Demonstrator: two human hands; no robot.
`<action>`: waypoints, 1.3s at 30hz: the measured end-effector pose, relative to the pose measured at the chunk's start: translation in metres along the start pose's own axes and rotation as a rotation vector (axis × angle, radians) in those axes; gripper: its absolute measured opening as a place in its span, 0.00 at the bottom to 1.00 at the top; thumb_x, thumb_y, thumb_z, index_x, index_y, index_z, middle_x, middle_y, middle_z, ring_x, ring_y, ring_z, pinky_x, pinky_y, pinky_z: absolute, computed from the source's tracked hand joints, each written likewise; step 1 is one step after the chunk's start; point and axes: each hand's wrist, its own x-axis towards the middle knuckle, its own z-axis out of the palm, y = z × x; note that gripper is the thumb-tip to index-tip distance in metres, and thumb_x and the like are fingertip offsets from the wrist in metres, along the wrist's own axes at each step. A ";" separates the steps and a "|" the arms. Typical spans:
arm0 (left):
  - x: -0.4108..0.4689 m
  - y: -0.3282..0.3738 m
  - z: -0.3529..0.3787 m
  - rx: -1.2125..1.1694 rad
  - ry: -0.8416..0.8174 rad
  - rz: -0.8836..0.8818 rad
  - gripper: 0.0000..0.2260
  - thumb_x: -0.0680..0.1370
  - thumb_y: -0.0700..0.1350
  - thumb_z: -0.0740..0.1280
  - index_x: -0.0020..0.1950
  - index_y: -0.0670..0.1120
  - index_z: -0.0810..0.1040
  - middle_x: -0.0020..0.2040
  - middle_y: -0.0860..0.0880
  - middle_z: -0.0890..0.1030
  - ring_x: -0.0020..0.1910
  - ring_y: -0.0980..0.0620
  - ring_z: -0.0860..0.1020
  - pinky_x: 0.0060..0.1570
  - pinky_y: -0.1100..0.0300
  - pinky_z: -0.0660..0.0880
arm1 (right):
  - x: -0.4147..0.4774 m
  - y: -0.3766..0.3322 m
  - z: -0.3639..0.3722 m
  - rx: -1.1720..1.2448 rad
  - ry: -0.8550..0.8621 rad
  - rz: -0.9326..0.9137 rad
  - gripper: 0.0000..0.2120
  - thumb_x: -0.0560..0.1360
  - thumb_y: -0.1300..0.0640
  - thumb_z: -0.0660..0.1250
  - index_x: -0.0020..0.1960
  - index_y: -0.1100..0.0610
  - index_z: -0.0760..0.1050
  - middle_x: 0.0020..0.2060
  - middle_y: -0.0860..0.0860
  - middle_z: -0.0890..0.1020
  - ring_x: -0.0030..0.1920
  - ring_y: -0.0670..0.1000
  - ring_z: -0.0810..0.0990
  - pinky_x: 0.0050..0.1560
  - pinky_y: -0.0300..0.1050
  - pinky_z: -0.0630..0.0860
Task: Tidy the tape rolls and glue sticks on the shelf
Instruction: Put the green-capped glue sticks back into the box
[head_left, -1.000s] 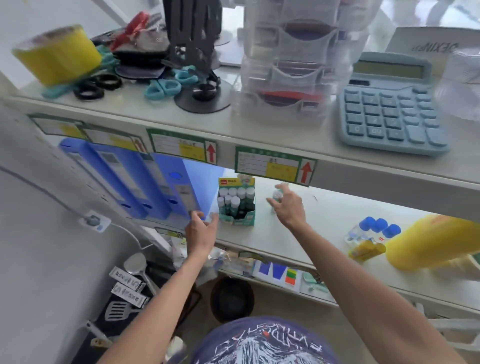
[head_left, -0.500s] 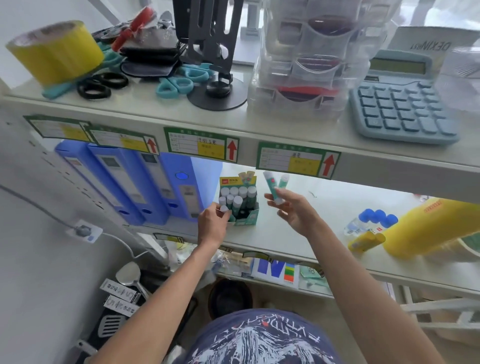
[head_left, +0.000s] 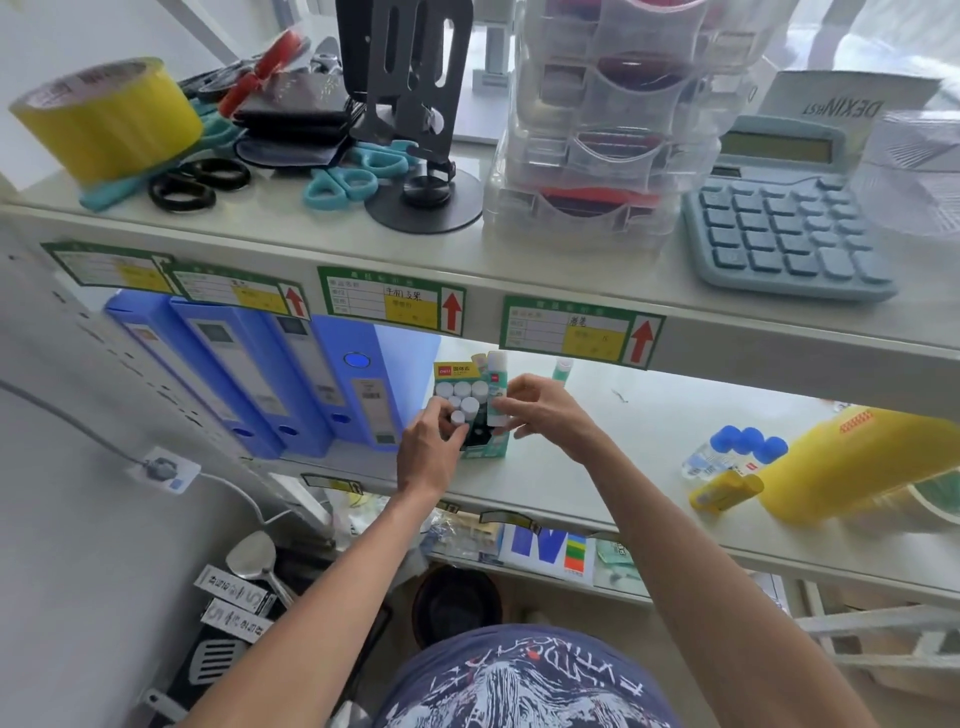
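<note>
A small green-and-yellow glue stick box (head_left: 487, 452) stands on the middle shelf (head_left: 623, 467), filled with several white-capped sticks. My right hand (head_left: 540, 415) holds a white-and-teal glue stick (head_left: 496, 387) upright over the box's right side. My left hand (head_left: 431, 452) grips the box's left front, fingers on the caps. Another teal glue stick (head_left: 562, 370) stands behind my right hand. A yellow tape roll (head_left: 104, 117) sits on the top shelf, far left. A second large yellow tape roll (head_left: 862, 462) lies on the middle shelf, right.
Blue binders (head_left: 249, 384) stand left of the box. Blue-capped bottles (head_left: 737, 449) and a small yellow item (head_left: 724, 491) lie near the right roll. The top shelf holds scissors (head_left: 343, 179), a black stand (head_left: 415, 104), clear drawers (head_left: 597, 130) and a blue calculator (head_left: 779, 228).
My right hand picked up a glue stick from the shelf and brought it left over the box. My left hand moved from the shelf edge onto the box.
</note>
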 end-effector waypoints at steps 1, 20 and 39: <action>0.001 0.001 0.001 -0.001 0.001 -0.002 0.10 0.75 0.46 0.74 0.49 0.52 0.73 0.44 0.51 0.82 0.41 0.49 0.80 0.38 0.54 0.80 | 0.000 -0.001 0.001 0.025 -0.005 0.005 0.17 0.77 0.57 0.74 0.59 0.64 0.73 0.52 0.61 0.85 0.41 0.57 0.88 0.38 0.44 0.81; 0.005 0.005 -0.001 0.032 0.026 0.073 0.07 0.76 0.47 0.72 0.52 0.51 0.76 0.43 0.49 0.78 0.40 0.49 0.78 0.36 0.60 0.73 | 0.022 0.015 0.024 -0.684 0.357 -0.202 0.17 0.68 0.49 0.78 0.55 0.51 0.82 0.43 0.49 0.88 0.44 0.53 0.86 0.45 0.52 0.83; 0.010 0.021 -0.002 0.204 0.046 0.334 0.19 0.73 0.48 0.76 0.63 0.52 0.80 0.50 0.51 0.72 0.43 0.52 0.74 0.41 0.61 0.76 | 0.036 0.032 -0.024 -0.750 0.611 -0.062 0.19 0.81 0.53 0.65 0.71 0.55 0.74 0.67 0.60 0.72 0.56 0.65 0.81 0.58 0.63 0.79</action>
